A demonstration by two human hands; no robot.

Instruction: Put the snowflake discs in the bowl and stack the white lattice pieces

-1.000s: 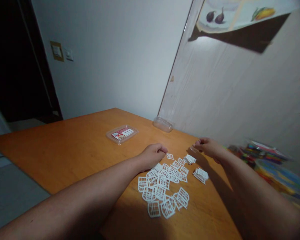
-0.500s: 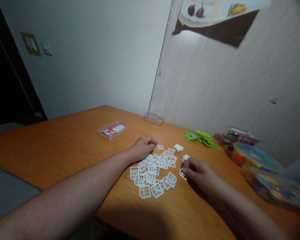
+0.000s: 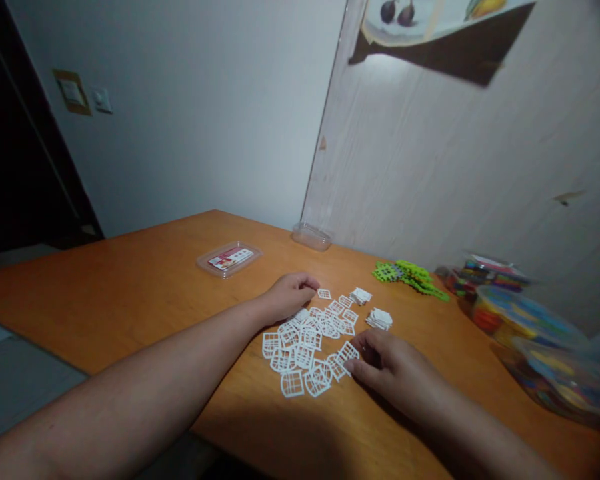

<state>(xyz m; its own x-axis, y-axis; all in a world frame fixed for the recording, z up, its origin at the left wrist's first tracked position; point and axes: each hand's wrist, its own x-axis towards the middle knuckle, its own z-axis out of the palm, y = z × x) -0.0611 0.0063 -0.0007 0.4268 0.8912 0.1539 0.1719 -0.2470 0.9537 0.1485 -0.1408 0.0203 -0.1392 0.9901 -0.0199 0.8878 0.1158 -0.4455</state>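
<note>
Small white window-frame pieces [image 3: 307, 338] lie in a loose, overlapping spread on the table. My left hand [image 3: 293, 297] rests at the far left of the spread, its fingers curled towards the thumb. A single window-frame piece [image 3: 324, 293] lies just past its fingertips; whether anything is in that hand is hidden. My right hand [image 3: 393, 360] is at the right side of the spread, thumb and fingers apart around the edge of a window-frame piece [image 3: 349, 351]. Behind it sits a stack of white pieces [image 3: 379, 319], with another small stack [image 3: 361, 295] farther back.
A clear plastic lid with a label [image 3: 230, 259] and a clear tray [image 3: 312, 237] are at the back of the wooden table [image 3: 145, 287]. Green toothed pieces [image 3: 407, 277] lie right of them. Tubs of colourful parts [image 3: 527, 317] line the right edge along the wall.
My right hand has moved left from the near stack to the spread. The window-frame piece it held is no longer seen in it. My left hand keeps its place.
</note>
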